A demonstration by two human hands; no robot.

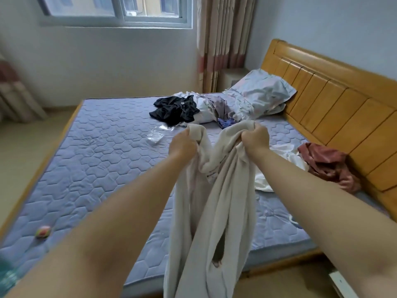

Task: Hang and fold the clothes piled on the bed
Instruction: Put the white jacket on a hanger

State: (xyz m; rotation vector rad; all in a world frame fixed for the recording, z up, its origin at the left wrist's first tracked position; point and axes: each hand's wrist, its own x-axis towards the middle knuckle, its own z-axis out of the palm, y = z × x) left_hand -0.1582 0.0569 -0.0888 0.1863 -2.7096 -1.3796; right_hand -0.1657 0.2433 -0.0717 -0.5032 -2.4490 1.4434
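Grip: left hand (182, 145) and right hand (255, 138) each bunch top edge of cream garment (214, 190) in curled fingers, held high, apart, so cloth hangs free over bed (96, 147) edge; likely finding shape before folding or hanging. Remaining clothes: black garment (174, 109) near pillow (262, 93), maroon garment (328, 164) beside headboard (343, 108).
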